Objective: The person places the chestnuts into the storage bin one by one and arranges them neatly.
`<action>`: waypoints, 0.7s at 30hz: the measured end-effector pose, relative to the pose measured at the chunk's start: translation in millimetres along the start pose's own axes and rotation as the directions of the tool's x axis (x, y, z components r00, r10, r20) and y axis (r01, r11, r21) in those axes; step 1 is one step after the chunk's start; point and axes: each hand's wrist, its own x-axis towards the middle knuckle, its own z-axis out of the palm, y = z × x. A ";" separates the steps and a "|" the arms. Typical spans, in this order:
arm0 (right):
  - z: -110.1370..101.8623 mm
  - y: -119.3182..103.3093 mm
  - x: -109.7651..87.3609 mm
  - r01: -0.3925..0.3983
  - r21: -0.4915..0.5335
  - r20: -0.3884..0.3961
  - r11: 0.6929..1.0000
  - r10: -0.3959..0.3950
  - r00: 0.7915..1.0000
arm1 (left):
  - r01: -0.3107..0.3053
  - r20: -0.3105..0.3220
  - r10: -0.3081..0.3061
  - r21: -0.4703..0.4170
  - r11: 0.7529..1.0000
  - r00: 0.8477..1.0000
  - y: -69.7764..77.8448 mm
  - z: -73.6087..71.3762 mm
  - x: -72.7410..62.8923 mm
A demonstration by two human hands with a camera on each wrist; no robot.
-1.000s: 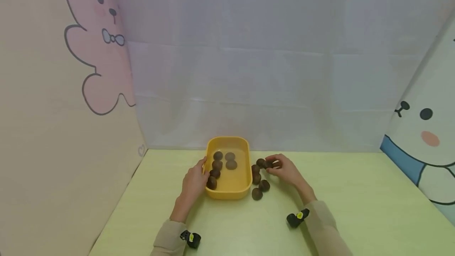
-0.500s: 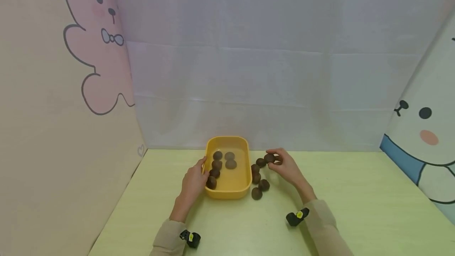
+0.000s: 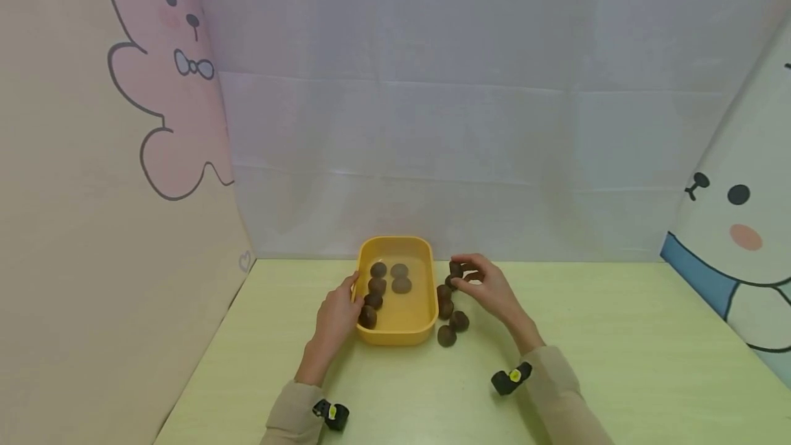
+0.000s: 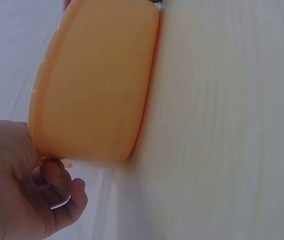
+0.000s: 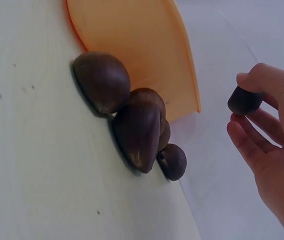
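My left hand grips the left wall of a yellow plastic tray; in the left wrist view its curled fingers are at the tray's rim. Between thumb and fingertips, my right hand pinches a dark brown chestnut. It holds this nut off the table, just right of the tray's far half. Several chestnuts lie along the tray's left side, with two more near its middle. Outside the tray's right wall, a loose row of several chestnuts rests on the table, below the right hand.
The tray stands on a pale yellow-green table, close to a whitish back sheet. A side panel with a pink cartoon animal rises at left, and another with a white cartoon face at right.
My right hand has raised one chestnut from the far end of the row and carried it left, closer to the tray. The left hand and the tray have stayed in place.
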 end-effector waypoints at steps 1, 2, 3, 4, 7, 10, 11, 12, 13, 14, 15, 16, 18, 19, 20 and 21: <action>1.9 -2.1 0.8 0.012 -0.004 0.005 1.000 -0.012 1.000 | 0.000 -0.001 0.000 -0.002 1.000 1.000 -0.1 -0.2 0.1; 3.7 -4.0 1.6 0.022 -0.016 0.014 1.000 -0.022 1.000 | -0.001 0.000 0.001 -0.004 1.000 1.000 -0.1 -0.4 0.1; 5.6 -6.1 2.8 0.025 -0.024 0.023 0.999 -0.025 0.999 | -0.003 0.000 0.003 -0.003 1.000 1.000 -0.3 -0.6 0.2; 7.4 -8.1 4.1 0.028 -0.038 0.034 0.999 -0.026 0.999 | -0.004 0.001 0.004 -0.004 1.000 1.000 -0.3 -0.7 0.3; 12.9 -14.0 9.0 0.050 -0.077 0.073 0.996 -0.045 0.996 | -0.005 -0.001 0.005 -0.005 1.000 1.000 -0.9 -0.7 0.3; 18.6 -18.8 14.8 0.084 -0.094 0.116 0.992 -0.073 0.991 | -0.004 0.000 0.004 -0.007 1.000 1.000 -1.5 -0.2 0.0; 20.5 -21.0 16.7 0.098 -0.097 0.133 0.990 -0.085 0.987 | -0.004 0.001 0.004 -0.007 1.000 1.000 -1.7 0.1 -0.1; 22.5 -23.0 18.7 0.111 -0.109 0.151 0.988 -0.094 0.984 | -0.006 0.001 0.006 -0.008 1.000 1.000 -1.9 0.3 -0.1; 24.4 -24.8 20.7 0.124 -0.124 0.166 0.985 -0.103 0.981 | -0.011 0.000 0.011 -0.006 1.000 1.000 -2.2 0.7 0.1; 26.4 -26.1 22.8 0.130 -0.140 0.182 0.982 -0.104 0.978 | -0.012 0.000 0.012 -0.004 1.000 1.000 -2.2 0.8 0.1; 28.5 -27.7 24.7 0.138 -0.158 0.199 0.978 -0.105 0.974 | -0.014 -0.001 0.014 -0.003 1.000 1.000 -2.2 0.8 0.1; 30.4 -29.2 26.6 0.146 -0.173 0.218 0.974 -0.107 0.970 | -0.015 -0.004 0.015 -0.001 1.000 1.000 -2.3 0.8 0.1; 34.2 -31.1 30.4 0.154 -0.212 0.253 0.965 -0.098 0.963 | -0.018 -0.011 0.018 0.000 1.000 1.000 -2.5 0.9 0.3; 36.1 -32.0 32.2 0.154 -0.226 0.268 0.962 -0.091 0.959 | -0.018 -0.013 0.018 0.000 1.000 1.000 -2.5 0.8 0.3; 38.0 -32.7 34.0 0.156 -0.243 0.283 0.957 -0.083 0.955 | -0.016 -0.014 0.016 -0.001 1.000 1.000 -2.4 0.6 0.2; 39.9 -33.6 35.7 0.155 -0.256 0.297 0.954 -0.075 0.952 | -0.017 -0.016 0.017 -0.002 1.000 1.000 -2.5 0.6 0.3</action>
